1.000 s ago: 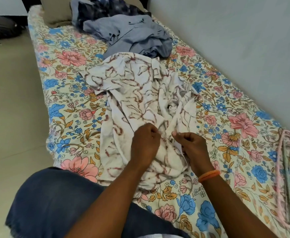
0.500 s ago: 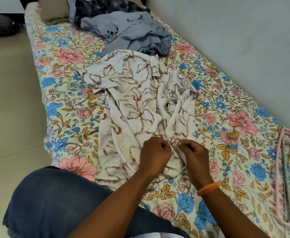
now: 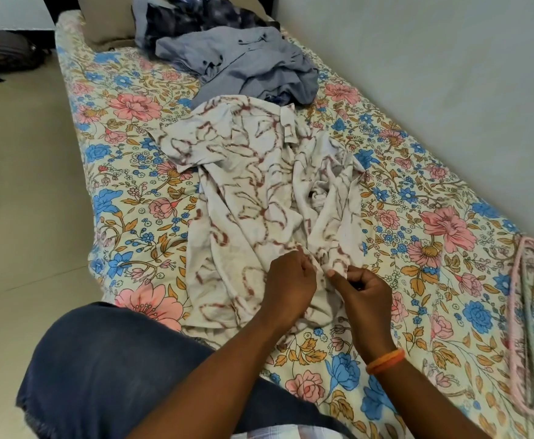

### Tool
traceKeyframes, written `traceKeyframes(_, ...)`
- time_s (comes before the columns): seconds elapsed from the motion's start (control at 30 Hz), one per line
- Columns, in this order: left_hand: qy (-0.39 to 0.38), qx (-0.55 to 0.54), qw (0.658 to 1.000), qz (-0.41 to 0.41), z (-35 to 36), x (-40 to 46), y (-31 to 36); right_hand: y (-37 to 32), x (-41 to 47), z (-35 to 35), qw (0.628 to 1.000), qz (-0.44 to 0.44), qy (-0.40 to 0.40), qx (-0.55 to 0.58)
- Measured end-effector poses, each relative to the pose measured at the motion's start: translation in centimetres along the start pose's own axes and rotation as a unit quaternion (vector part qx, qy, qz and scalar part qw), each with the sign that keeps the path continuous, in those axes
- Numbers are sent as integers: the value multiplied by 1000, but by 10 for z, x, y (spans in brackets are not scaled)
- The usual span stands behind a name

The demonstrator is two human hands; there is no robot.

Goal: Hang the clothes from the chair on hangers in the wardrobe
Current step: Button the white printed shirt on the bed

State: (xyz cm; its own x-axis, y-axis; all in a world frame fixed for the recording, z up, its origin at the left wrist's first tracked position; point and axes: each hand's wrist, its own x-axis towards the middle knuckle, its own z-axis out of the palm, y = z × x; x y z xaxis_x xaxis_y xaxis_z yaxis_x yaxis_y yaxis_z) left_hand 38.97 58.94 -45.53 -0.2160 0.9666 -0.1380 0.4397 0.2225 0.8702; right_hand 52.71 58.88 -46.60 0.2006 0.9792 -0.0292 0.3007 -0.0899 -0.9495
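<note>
A white shirt [image 3: 253,198] with a reddish-brown print lies spread on the flowered bed [image 3: 126,198], collar toward the far end. My left hand [image 3: 291,286] and my right hand [image 3: 362,291] sit side by side at the shirt's lower front, each pinching the fabric along its opening. An orange band circles my right wrist. Pink hangers [image 3: 531,327] lie on the bed at the right edge. Neither a chair nor a wardrobe is in view.
A crumpled grey-blue garment [image 3: 246,64] and a dark patterned one [image 3: 196,23] lie further up the bed, near a pillow [image 3: 107,23]. A pale wall [image 3: 433,74] runs along the bed's right side. Tiled floor [image 3: 22,201] lies left, with a dark bag [image 3: 3,55] on it.
Both hands have moved down the shirt's front toward its hem and closer together, still pinching the fabric. The shirt's lower part has bunched slightly.
</note>
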Motion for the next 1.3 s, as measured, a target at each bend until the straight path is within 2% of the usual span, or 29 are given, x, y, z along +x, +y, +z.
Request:
traceKeyframes(0.13, -13, -5, 1000, 22, -3, -7, 6, -10, -7, 3, 999, -36, -25, -3)
traceKeyframes(0.27, -27, -12, 999, 24, -4, -5, 8, -8, -6, 10, 989, -122, -6, -80)
traceKeyframes(0.43, -29, -15, 999, 9, -4, -2, 2, -4, -7, 16, 984, -149, -15, -98)
traceKeyframes(0.67, -26, -31, 999, -10, -5, -2, 4, 1, -6, 17, 996, -74, -27, -43)
traceKeyframes(0.8, 2, -62, 998, -32, -5, -5, 4, -4, -11, 22, 999, -26, -39, 9)
traceKeyframes(1.0, 4, -68, 997, -33, -6, -2, -1, -11, -13, 20, 987, 68, -40, 140)
traceKeyframes(1.17, -48, -98, 993, -46, -12, 1, 0, -11, -6, 8, 988, 52, -79, 125)
traceKeyframes(1.3, -55, -146, 985, -76, -15, 2, 2, -13, -6, 10, 993, 28, -63, 94)
